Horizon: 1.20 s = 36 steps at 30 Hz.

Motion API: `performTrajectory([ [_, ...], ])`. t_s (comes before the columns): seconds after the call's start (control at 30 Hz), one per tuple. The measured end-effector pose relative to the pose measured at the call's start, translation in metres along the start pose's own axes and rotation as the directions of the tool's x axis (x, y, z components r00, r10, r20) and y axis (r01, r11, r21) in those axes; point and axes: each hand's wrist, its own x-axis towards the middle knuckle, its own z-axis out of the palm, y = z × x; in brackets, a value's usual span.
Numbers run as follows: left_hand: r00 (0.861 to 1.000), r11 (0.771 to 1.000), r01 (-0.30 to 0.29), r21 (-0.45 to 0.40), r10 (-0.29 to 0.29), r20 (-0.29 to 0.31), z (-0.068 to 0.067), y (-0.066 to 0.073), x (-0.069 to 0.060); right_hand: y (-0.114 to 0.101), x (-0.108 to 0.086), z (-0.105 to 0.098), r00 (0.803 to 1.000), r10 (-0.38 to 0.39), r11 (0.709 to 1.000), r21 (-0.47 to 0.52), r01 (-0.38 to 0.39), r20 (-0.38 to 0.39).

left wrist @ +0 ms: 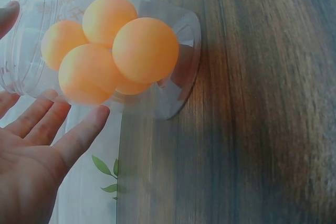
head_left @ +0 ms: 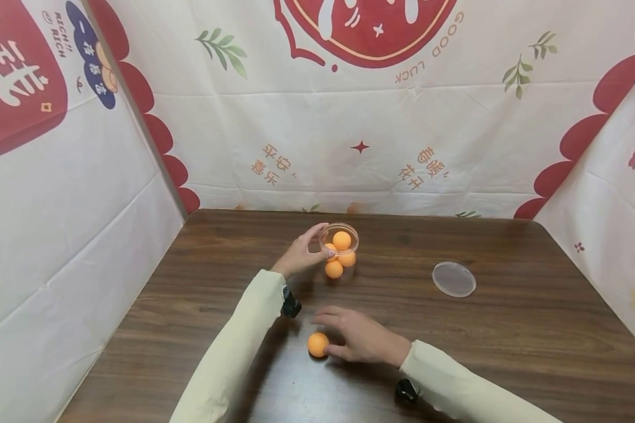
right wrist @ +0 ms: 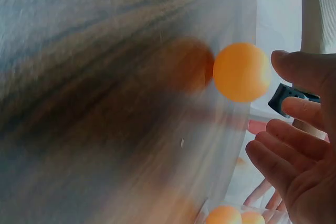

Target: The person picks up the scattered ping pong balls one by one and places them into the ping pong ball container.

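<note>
Near the back of the table stands a clear plastic jar [head_left: 353,245] with several orange ping-pong balls [left wrist: 145,51] inside. My left hand [head_left: 303,254] holds it near the rim, thumb on one side and fingers on the other. A single orange ping-pong ball [head_left: 318,345] sits on the table closer to me. Over and beside this ball is my right hand [head_left: 364,336], fingers extended and spread from the thumb. In the right wrist view the thumb tip is close to the loose ball [right wrist: 241,72]; the fingers are not wrapped round it.
A clear round lid [head_left: 454,279] lies flat on the dark wooden table [head_left: 233,247], right of the jar. Printed white cloth [head_left: 360,117] hangs behind the table and along both sides. A black device [head_left: 291,303] is strapped to my left wrist.
</note>
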Motion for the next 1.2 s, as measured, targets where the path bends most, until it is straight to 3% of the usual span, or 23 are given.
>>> performTrajectory([
  [0.37, 1.0, 1.0, 0.003, 0.013, -0.003, -0.005, 0.0, 0.001, -0.001, -0.004, 0.003, 0.014, 1.0, -0.011, 0.999, -0.032, 0.011, 0.001],
  [0.53, 1.0, 1.0, -0.017, 0.012, 0.017, -0.01, 0.001, 0.002, -0.001, -0.004, 0.004, 0.018, 0.999, -0.035, 0.999, -0.005, 0.035, -0.001],
  [0.73, 1.0, 1.0, -0.025, 0.006, 0.025, -0.016, 0.0, 0.001, -0.001, -0.004, 0.004, 0.022, 1.0, -0.01, 0.999, 0.05, 0.009, 0.014],
  [0.97, 0.999, 0.999, -0.027, 0.018, 0.027, -0.018, 0.001, 0.001, 0.0, -0.005, 0.003, 0.013, 1.0, 0.0, 0.999, 0.048, -0.001, 0.016],
  [1.2, 0.999, 0.999, -0.031, 0.018, 0.031, -0.013, 0.0, -0.001, 0.0, -0.001, 0.005, -0.005, 0.999, 0.004, 0.999, -0.039, -0.006, -0.039],
])
